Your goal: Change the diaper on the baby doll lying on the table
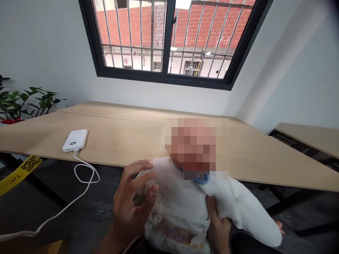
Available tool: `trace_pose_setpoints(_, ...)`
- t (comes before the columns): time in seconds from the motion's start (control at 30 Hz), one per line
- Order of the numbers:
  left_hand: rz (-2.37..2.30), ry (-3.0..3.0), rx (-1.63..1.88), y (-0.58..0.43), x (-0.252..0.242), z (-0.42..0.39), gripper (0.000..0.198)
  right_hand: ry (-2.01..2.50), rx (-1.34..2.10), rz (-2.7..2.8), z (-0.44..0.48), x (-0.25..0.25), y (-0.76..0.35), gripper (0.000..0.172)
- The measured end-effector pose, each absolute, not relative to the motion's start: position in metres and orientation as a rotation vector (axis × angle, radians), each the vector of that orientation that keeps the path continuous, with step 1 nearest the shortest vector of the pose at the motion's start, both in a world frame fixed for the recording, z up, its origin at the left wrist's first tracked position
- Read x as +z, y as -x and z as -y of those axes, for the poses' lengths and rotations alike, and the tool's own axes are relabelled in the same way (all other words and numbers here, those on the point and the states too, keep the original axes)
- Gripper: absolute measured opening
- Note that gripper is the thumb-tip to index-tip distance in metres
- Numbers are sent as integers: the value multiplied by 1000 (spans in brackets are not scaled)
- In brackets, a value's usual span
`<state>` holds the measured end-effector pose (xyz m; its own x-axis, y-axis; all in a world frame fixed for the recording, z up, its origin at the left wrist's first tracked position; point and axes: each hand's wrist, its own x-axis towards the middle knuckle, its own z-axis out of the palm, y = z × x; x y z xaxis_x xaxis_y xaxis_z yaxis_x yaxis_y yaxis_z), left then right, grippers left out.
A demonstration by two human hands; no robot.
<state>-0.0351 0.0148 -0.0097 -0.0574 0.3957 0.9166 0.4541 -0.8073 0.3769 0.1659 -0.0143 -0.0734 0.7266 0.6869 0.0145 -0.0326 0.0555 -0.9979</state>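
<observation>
A small doll-like figure (182, 201) in a white top with a blue collar edge sits upright in front of me, before the table's near edge. Its head is hidden by a pixelated patch. A patterned diaper-like garment shows at its lower body. One white fuzzy sleeve (254, 208) stretches to the right, a bit of a small hand showing at its end. My left hand (135, 197) is beside the figure's left-side shoulder, fingers spread and curved, some fingertips at the cloth. My right hand (218, 225) grips the figure's side below the sleeve, thumb on its front.
Behind the figure runs a long wooden table (119, 127). On its left part lies a white power bank (75, 139) with a white cable (87, 181) hanging down. A yellow tag strip (21, 174) and a plant (26, 100) are at left; another table (312, 137) stands right.
</observation>
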Motion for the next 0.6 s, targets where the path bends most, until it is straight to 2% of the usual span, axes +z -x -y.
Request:
trace_pose_setpoints(0.13, 937, 2255, -2009, 35, -29, -8, 8, 1425, 445, 480, -1, -67, -175, 69)
trace_pose_setpoints(0.3, 976, 2428, -1700, 18, -54, -2, 25, 1310, 241, 560, -6, -61, -176, 65)
trace_pose_setpoints(0.4, 1057, 2350, -1654, 8, -60, -4, 31, 1298, 256, 547, -3, -67, -176, 66)
trace_pose_setpoints(0.6, 1076, 2364, -1720, 3, -61, -3, 21, 1149, 443, 556, -2, -86, -189, 79)
